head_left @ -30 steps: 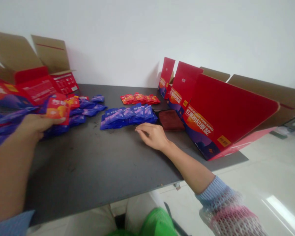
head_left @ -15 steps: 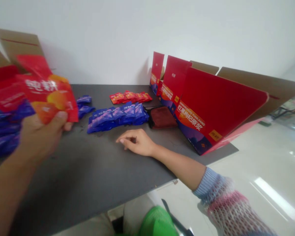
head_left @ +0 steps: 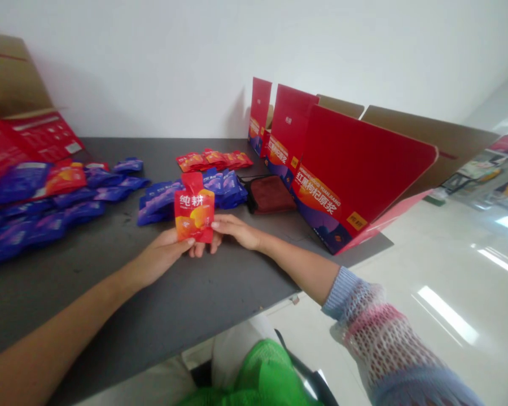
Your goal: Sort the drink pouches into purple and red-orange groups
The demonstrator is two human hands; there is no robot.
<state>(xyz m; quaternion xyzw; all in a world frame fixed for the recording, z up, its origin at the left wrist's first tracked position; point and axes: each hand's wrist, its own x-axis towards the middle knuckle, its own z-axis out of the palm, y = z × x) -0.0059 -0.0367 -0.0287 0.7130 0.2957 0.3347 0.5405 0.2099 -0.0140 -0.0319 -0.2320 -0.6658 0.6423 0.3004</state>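
A red pouch [head_left: 195, 211] with orange fruit print stands upright between my two hands, its front facing me. My left hand [head_left: 163, 254] pinches its lower left edge. At the lower right edge, my right hand [head_left: 236, 230] grips the same pouch with the thumb in front and fingers behind. Just behind it lies a row of blue pouches [head_left: 231, 189], partly covered by the held one. Farther back is a row of red pouches [head_left: 214, 160].
Blue pouches [head_left: 38, 225] with some red among them heap at the left, before an open carton [head_left: 46, 135]. Red boxes [head_left: 355, 163] with raised flaps line the right side. A brown zipped case [head_left: 271, 194] lies beside them on the grey table [head_left: 161, 316].
My left hand has brought the red pouch from the left to the middle. My right hand, earlier resting on the table with nothing visible in it, now holds the pouch too.
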